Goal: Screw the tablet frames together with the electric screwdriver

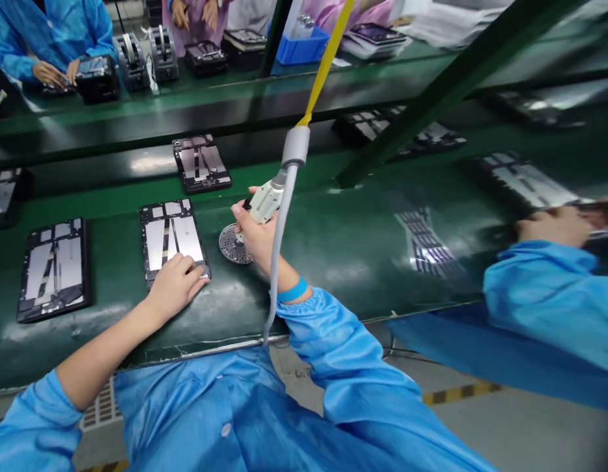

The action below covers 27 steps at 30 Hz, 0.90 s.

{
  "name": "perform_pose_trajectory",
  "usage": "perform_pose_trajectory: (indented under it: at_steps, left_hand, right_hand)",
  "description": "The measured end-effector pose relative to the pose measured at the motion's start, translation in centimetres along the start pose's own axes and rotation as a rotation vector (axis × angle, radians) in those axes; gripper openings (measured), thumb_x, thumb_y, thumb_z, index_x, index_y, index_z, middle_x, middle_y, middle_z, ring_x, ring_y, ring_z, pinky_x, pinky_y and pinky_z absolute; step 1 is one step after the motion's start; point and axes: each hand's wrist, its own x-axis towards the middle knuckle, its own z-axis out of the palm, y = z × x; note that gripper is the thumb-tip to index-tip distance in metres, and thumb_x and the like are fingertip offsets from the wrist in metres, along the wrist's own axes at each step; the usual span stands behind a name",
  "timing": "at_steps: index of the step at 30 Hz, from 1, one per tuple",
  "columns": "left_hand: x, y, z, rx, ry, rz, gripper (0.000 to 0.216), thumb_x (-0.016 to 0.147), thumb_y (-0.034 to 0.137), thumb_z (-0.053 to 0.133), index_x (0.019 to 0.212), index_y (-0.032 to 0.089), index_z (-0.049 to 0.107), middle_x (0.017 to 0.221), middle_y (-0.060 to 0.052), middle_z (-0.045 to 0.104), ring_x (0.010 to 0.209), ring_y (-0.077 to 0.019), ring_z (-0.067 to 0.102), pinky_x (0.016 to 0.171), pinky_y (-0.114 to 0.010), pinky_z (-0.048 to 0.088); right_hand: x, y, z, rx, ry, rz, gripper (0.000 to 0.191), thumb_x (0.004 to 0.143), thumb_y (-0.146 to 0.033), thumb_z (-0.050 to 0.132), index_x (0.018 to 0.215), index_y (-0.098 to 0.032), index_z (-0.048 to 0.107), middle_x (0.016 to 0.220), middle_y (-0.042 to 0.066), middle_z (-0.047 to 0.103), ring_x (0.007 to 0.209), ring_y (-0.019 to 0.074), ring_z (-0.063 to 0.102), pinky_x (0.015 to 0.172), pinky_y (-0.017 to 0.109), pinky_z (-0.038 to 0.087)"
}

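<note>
My right hand (259, 239) is closed around a pale electric screwdriver (266, 202), which leans with its upper end away to the right. Its lower end is over a round perforated disc (227, 248) on the green bench (333, 262); cannot tell if the two touch. A grey cylinder (295, 145) sits above the driver, on the end of a yellow strap (331, 59). A grey cable (279, 236) drops past my right wrist, in front of it, to the near bench edge. Blue band (293, 290) on that wrist.

My left hand (173, 285) lies over the near right corner of an open-backed device (159, 226), fingers bent and fairly narrow. Cannot tell whether they grip the edge or only rest on it. The device lies flat, just left of the disc, silver panel and dark strips showing.

Around me: a similar unit (53, 269) to the left, another (202, 164) on the far side, part of a third unit (4, 193) at far left. To the right, dark-barred strips (426, 242) on the bench, blurred. Beyond them, a co-worker's hand (554, 226) at the near end of a blurred device (530, 180). On the far bench, a blue bin (304, 49).
</note>
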Motion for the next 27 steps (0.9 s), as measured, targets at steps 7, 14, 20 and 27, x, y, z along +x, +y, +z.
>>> perform_pose_trajectory:
  at_steps: [7, 14, 20, 27]
  left_hand:
    - [-0.2, -0.1, 0.6, -0.129, 0.095, 0.058, 0.02, 0.114, 0.022, 0.057, 0.106, 0.015, 0.075, 0.102, -0.011, 0.072, 0.092, -0.0227, 0.061, 0.081, -0.035, 0.054]
    - [-0.9, 0.2, 0.7, -0.156, 0.109, 0.106, 0.016, 0.112, 0.02, 0.059, 0.111, 0.015, 0.074, 0.099, -0.01, 0.075, 0.089, -0.0226, 0.064, 0.078, -0.035, 0.056]
    - [-0.8, 0.5, 0.6, -0.156, 0.145, 0.099, 0.011, 0.109, 0.015, 0.063, 0.106, 0.014, 0.073, 0.1, -0.012, 0.074, 0.089, -0.0231, 0.063, 0.078, -0.036, 0.058]
    - [-0.9, 1.3, 0.4, -0.145, 0.182, 0.035, 0.006, 0.106, 0.013, 0.067, 0.105, 0.013, 0.073, 0.106, -0.013, 0.074, 0.096, -0.0252, 0.064, 0.084, -0.039, 0.062]
  right_hand:
    - [-0.3, 0.3, -0.7, -0.073, -0.03, -0.011, 0.054, 0.086, -0.059, 0.087, 0.121, -0.026, 0.062, 0.083, -0.005, 0.07, 0.048, 0.0068, 0.054, 0.044, 0.024, 0.05]
    - [-0.4, -0.2, -0.7, -0.087, -0.036, -0.035, 0.053, 0.086, -0.058, 0.088, 0.119, -0.028, 0.06, 0.082, -0.006, 0.068, 0.048, 0.0079, 0.055, 0.043, 0.026, 0.05]
    - [-0.5, -0.1, -0.7, -0.15, -0.03, -0.045, 0.055, 0.088, -0.064, 0.084, 0.121, -0.029, 0.057, 0.083, -0.006, 0.067, 0.047, 0.0089, 0.053, 0.044, 0.028, 0.05]
    - [-0.7, -0.9, -1.3, -0.136, -0.048, -0.067, 0.051, 0.09, -0.059, 0.085, 0.121, -0.03, 0.056, 0.086, -0.005, 0.067, 0.049, 0.0089, 0.055, 0.044, 0.027, 0.05]
